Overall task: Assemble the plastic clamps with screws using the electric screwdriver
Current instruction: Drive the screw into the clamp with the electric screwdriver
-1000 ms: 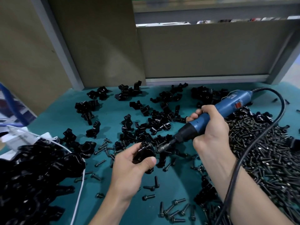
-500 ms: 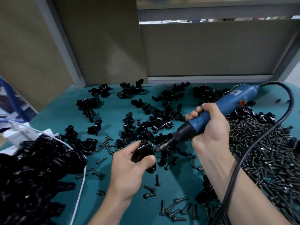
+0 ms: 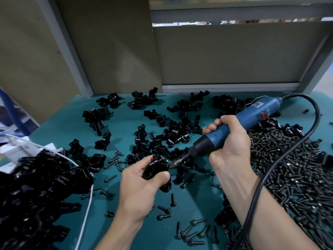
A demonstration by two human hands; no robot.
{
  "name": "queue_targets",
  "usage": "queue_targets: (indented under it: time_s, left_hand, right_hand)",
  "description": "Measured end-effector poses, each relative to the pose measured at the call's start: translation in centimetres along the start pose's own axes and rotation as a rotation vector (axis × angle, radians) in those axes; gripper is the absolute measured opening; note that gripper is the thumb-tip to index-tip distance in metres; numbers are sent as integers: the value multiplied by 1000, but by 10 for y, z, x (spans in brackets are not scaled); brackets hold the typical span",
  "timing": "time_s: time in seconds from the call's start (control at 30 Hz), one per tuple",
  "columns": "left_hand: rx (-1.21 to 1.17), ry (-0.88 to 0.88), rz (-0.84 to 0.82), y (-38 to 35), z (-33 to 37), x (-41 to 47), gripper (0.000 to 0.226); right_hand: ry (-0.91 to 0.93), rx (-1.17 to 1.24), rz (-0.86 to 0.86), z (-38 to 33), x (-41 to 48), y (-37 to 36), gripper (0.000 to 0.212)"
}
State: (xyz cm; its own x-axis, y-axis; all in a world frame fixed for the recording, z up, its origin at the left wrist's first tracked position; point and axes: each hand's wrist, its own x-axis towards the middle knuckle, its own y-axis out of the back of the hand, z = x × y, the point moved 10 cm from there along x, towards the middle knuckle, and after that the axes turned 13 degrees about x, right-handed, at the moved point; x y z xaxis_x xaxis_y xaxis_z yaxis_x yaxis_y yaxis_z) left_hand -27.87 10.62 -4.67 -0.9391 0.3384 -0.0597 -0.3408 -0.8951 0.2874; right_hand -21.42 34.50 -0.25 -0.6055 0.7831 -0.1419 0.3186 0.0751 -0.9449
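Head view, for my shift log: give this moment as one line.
left hand: holds clamp | right hand: grips screwdriver | bit at clamp's screw | stage: driving

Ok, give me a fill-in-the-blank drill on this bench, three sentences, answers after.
1. The right hand grips the ____ electric screwdriver.
2. The left hand holds a black plastic ____ at the screwdriver's bit.
3. The big heap of loose screws lies on the person's ____ side of the teal mat.

Missing words: blue; clamp; right
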Motion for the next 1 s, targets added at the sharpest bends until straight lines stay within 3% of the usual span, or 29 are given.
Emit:
queue_targets:
  time_s: [0.2, 0.73, 1.0]
  left_hand:
    - [10, 16, 6, 0, -2, 0, 68]
    - [10, -22, 23, 3, 12, -6, 42]
    - [-3, -62, 19, 3, 17, -6, 49]
  right_hand:
    - [-3, -11, 7, 1, 0, 2, 19]
    - [-5, -2, 3, 3, -2, 1, 19]
    - [3, -6, 5, 4, -3, 1, 20]
